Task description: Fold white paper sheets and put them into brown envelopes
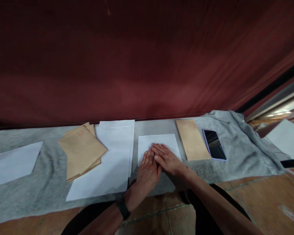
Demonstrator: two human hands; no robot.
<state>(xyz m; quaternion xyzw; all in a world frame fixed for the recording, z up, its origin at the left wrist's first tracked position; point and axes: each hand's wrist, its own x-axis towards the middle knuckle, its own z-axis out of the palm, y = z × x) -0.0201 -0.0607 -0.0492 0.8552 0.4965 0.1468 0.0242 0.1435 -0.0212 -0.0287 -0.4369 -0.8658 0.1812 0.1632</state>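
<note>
White sheet (170, 143), centre and lower edge partly hidden beneath your left hand (147, 170) and right hand (168, 160), both flattened, touching, palms unseen

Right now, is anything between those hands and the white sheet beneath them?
Nothing visible: the left hand and right hand both rest on the white sheet. The phone lies off to the right.

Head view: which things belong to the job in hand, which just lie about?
Likely in the job:
white sheet, under left hand and right hand
paper stack
brown pile, partly over it
brown stack
far-left sheet

Likely just lying about:
phone, untouched
white item, far right
</note>
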